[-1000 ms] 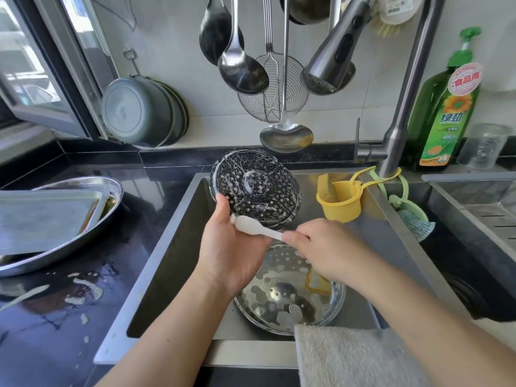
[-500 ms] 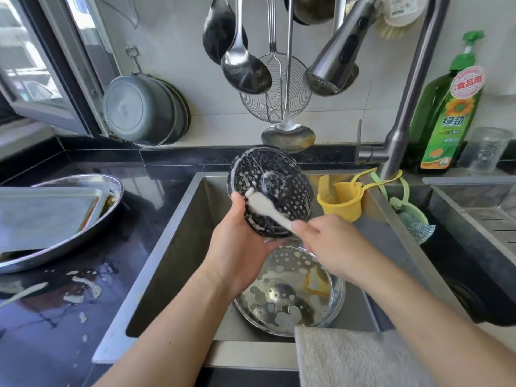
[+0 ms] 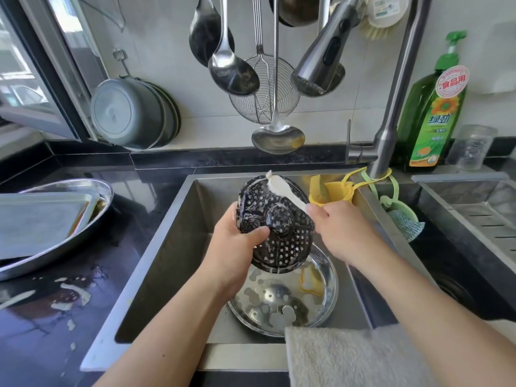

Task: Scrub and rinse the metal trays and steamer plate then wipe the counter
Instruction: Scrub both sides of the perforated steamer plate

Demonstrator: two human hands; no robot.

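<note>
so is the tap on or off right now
Off: no water falls from the spray head hanging over the sink.

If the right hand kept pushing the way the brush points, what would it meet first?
Past the perforated metal steamer plate that the white brush in the right hand is already on, probably the steel sink's back wall; depth is unclear.

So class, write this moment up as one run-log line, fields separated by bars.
step: scrubbing | left hand: holds steamer plate over sink | right hand: holds white brush on plate | tap: no water seen
</note>
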